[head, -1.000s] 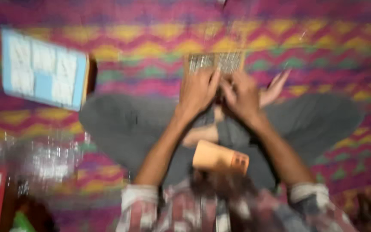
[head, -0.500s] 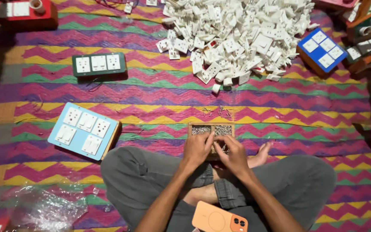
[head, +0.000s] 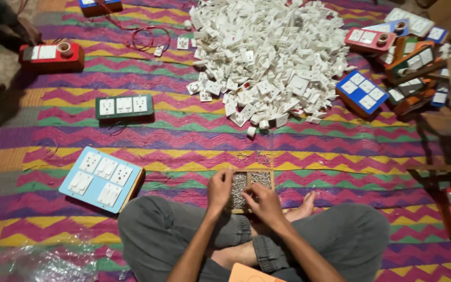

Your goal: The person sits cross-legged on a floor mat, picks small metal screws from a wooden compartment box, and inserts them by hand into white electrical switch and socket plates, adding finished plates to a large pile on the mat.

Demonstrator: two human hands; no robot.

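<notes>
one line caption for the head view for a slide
Both hands, left hand and right hand, reach into a small wooden tray of screws on a zigzag mat.

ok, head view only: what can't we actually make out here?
- Small metal parts in the wooden tray: too small to tell their kind.
- Fingertips of the left hand and right hand: curled over the tray, so any pinched piece is hidden.
- Orange flat object: cut off by the bottom edge.
- Stack of switch boards at right: overlapping, partly in shadow.
- Top-left corner: dark, unreadable.

tray (head: 261,178): near end hidden by hands | contents too small, perhaps screws | orange object (head: 246,273): cut off below
</notes>
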